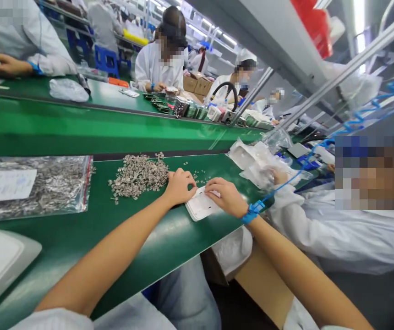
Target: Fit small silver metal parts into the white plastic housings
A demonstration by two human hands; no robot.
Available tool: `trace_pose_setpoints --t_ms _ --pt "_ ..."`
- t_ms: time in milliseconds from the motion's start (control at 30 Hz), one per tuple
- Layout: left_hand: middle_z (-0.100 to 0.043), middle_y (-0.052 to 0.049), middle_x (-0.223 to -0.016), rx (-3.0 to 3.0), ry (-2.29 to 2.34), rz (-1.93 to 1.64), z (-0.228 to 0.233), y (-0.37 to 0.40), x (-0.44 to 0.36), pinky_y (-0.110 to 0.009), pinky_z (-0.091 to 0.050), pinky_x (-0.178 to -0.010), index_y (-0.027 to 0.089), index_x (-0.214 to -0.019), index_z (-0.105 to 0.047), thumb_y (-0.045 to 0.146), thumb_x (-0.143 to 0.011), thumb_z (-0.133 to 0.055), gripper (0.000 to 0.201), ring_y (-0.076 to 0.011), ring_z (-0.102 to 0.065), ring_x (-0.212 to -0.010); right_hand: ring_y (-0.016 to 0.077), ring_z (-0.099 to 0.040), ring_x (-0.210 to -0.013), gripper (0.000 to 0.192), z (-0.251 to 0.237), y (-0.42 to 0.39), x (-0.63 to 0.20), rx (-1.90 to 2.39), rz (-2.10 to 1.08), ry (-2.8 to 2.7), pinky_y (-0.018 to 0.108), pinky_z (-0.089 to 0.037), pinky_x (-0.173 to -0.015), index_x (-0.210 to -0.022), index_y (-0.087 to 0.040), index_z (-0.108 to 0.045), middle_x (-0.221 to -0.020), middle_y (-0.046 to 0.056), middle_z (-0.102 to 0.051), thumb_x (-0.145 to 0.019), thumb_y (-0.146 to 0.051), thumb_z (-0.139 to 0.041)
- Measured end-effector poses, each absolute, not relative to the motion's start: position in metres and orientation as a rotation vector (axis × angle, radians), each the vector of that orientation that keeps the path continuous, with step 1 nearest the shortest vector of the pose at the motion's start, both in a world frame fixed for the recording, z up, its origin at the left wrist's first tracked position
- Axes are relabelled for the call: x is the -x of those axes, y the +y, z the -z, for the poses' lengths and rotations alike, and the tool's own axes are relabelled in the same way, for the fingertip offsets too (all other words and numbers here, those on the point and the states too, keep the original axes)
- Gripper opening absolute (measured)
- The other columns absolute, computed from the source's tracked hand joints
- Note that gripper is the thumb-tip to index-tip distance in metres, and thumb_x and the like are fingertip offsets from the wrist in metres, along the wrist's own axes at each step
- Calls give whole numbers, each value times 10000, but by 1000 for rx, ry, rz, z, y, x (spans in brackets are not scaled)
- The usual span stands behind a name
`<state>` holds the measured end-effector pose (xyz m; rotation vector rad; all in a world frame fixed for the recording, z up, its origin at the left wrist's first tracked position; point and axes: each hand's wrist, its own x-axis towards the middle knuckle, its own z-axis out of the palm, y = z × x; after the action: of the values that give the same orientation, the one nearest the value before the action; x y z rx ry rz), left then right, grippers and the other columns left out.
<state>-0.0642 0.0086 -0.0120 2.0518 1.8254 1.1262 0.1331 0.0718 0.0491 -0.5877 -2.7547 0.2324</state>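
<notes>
A shallow white plastic casing (202, 207) lies on the green tabletop between my hands. My left hand (180, 185) is at its upper left corner, with thumb and fingers curled together; whatever they pinch is too small to make out. Over the casing's upper right part, my right hand (227, 196) has its fingertips pressed together, and what is between them is hidden. A blue wrist strap (253, 211) with a coiled cord circles my right wrist. Just left of my left hand is a heap of small metal pieces (138, 175). Several loose pieces (200, 174) are scattered behind the casing.
At the left lies a clear zip bag (59, 188) full of metal pieces, with a white object (4, 268) nearer me. White plastic bags (252, 160) lie at the right, beside a co-worker's sleeve (348, 233). A green ledge (97, 128) runs behind; a cardboard box (262, 275) is below the table edge.
</notes>
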Motion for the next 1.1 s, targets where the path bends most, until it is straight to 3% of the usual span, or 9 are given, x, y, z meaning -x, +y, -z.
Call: trace_pose_setpoints --t_ms 267,533,667,800,900,1100 --pt "-707 -39 -1034 -2131 1721 -986 14 13 65 -448 -262 -831 263 -885 -762 369 -920 -577 217 -250 -451 -1042 229 -599 -948 107 -38 80 -118 450 -284 -2901 391 -501 -871 -794 -192 -678 -961 76 -653 -870 -131 -635" --pt "-694 -26 -953 -2108 1676 -968 10 15 67 -432 -253 -833 201 -760 -665 264 -821 -610 104 -231 -459 -1023 174 -589 -811 109 -32 90 -110 550 -392 -2855 305 -455 -747 -756 -184 -641 -877 38 -627 -822 -133 -711" --pt "-685 -35 -999 -2128 1645 -937 10 13 68 -427 -247 -830 196 -788 -648 393 -751 -691 206 -247 -448 -1032 160 -568 -735 174 -31 96 -111 626 -385 -2851 291 -443 -676 -706 -179 -631 -819 23 -604 -767 -158 -792" --pt "-681 -28 -1017 -2132 1612 -924 10 13 68 -432 -235 -836 208 -815 -664 396 -782 -654 191 -251 -441 -1056 214 -604 -931 43 -26 87 -134 354 -300 -2811 357 -499 -824 -906 -193 -716 -998 78 -641 -864 -199 -720" --pt "-679 -25 -1010 -2112 1624 -902 9 14 67 -429 -235 -826 208 -798 -665 368 -756 -662 165 -251 -439 -1048 235 -594 -1006 186 -20 79 -151 302 -201 -2716 404 -505 -856 -1086 -229 -727 -1096 103 -645 -947 -211 -605" --pt "-680 -22 -974 -2029 1709 -864 4 14 61 -417 -243 -811 201 -772 -630 313 -718 -660 128 -250 -438 -1024 238 -599 -1019 235 -13 76 -154 299 -189 -2681 445 -509 -888 -1098 -270 -743 -1105 99 -656 -975 -226 -547"
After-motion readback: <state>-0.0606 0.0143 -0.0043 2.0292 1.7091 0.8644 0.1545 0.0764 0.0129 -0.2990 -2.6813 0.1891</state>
